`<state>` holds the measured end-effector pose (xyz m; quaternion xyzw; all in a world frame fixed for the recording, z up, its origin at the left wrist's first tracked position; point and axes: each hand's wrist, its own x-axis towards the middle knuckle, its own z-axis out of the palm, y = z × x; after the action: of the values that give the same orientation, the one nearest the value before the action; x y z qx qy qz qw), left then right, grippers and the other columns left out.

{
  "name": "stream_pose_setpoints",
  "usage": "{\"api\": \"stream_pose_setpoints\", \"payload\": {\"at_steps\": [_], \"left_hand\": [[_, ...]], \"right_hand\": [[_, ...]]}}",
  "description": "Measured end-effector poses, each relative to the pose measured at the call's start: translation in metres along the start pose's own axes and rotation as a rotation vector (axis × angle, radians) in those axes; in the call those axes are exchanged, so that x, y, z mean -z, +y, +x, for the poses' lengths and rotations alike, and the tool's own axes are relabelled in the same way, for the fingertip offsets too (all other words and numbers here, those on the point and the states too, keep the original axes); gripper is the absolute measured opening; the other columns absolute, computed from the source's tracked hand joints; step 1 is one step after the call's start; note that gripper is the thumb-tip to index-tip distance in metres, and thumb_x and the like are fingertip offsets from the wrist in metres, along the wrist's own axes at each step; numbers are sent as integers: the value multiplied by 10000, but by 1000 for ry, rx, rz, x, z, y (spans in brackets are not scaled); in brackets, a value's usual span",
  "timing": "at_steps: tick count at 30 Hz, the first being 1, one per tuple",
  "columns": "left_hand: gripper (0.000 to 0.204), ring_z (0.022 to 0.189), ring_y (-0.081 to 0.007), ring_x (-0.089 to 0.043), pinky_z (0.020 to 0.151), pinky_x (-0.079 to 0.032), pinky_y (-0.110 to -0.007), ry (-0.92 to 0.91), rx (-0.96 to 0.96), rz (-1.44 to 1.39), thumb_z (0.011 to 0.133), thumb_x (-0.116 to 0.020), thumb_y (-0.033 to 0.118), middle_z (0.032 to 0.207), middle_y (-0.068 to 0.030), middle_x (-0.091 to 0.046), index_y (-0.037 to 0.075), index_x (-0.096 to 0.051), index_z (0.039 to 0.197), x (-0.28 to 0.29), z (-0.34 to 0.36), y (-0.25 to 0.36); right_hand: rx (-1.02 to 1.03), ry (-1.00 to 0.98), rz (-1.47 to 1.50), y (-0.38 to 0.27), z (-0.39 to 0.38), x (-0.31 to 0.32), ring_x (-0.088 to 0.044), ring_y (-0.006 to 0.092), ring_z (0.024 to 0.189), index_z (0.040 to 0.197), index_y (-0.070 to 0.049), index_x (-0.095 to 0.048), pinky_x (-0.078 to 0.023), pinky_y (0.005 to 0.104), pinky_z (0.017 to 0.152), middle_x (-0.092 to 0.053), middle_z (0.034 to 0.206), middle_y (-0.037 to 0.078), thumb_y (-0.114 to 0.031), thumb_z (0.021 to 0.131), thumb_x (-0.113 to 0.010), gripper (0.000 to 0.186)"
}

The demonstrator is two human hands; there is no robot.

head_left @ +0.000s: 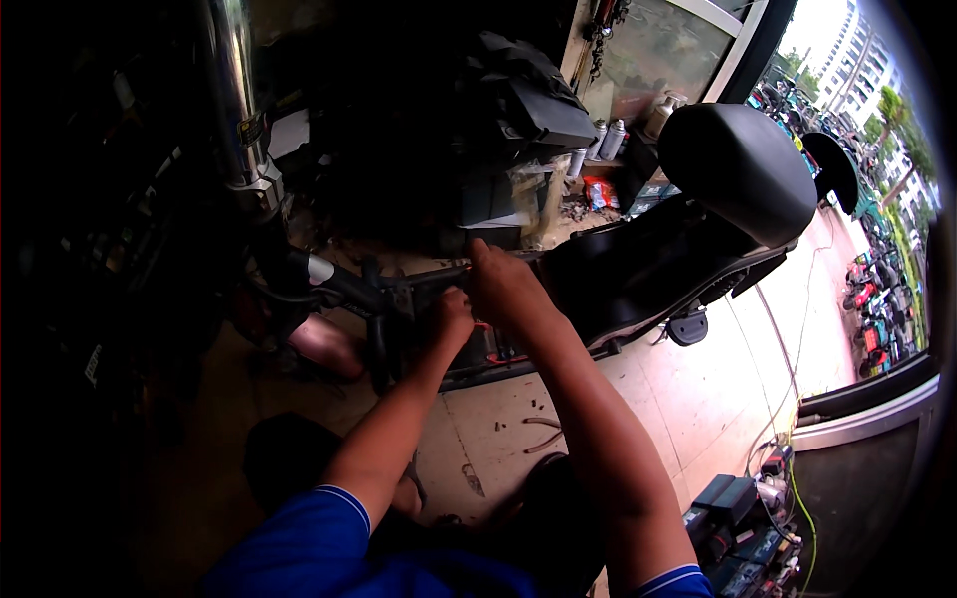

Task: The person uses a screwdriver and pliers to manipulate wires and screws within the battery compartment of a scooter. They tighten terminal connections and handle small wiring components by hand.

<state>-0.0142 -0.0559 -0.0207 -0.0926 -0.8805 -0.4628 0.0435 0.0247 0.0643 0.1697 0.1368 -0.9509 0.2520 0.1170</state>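
An electric scooter with its frame (478, 373) partly bared stretches across the middle. Its black seat (738, 164) is at the right and a shiny metal steering tube (234, 95) rises at the left. Over the open middle of the frame, my left hand (451, 317) has its fingers curled down beside a red wire (506, 359). Just above and to the right, my right hand (501, 289) is closed, its thumb side up. What either hand holds, if anything, is hidden by the fingers and the dark.
Pliers with open handles (544, 435) lie on the tiled floor (498, 468). Several spray cans (610, 140) and a black bag (518, 95) stand behind the scooter. Dark batteries and cables (733, 508) are piled at the lower right. Parked scooters (867, 309) show outside the doorway.
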Motion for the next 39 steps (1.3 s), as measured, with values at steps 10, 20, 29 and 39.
{"api": "stream_pose_setpoints", "payload": {"at_steps": [10, 20, 29, 39], "left_hand": [[29, 839, -388, -701, 758, -549, -441, -16, 239, 16, 824, -742, 14, 834, -246, -685, 0, -722, 839, -9, 6, -2], [105, 704, -369, -714, 601, -554, -422, -27, 86, -197, 933, -669, 59, 860, -235, -715, -37, -667, 976, -15, 5, 5], [315, 937, -308, -684, 763, -538, -395, -125, 119, -342, 954, -668, 129, 1059, -194, -682, -7, -569, 1220, -10, -2, 24], [376, 799, -308, -734, 668, -587, -404, -139, -37, -129, 944, -671, 86, 1027, -222, -729, -20, -588, 1295, -6, 3, 32]], "right_hand": [[54, 22, 52, 7, -7, 12, -656, 452, 924, 1124, -14, -536, -539, 495, 792, -659, 935, 249, -11, 807, -684, 350], [23, 30, 104, 9, -7, 5, -649, 451, 936, 1120, -8, -530, -536, 488, 805, -646, 943, 251, 5, 805, -679, 349], [-28, 5, 113, 6, -8, 7, -638, 490, 930, 1053, 11, -501, -531, 513, 821, -637, 972, 276, -87, 887, -640, 238], [-53, 114, -67, 10, -7, 9, -683, 423, 854, 1072, -34, -578, -550, 490, 712, -661, 959, 225, -165, 869, -687, 264]]}}
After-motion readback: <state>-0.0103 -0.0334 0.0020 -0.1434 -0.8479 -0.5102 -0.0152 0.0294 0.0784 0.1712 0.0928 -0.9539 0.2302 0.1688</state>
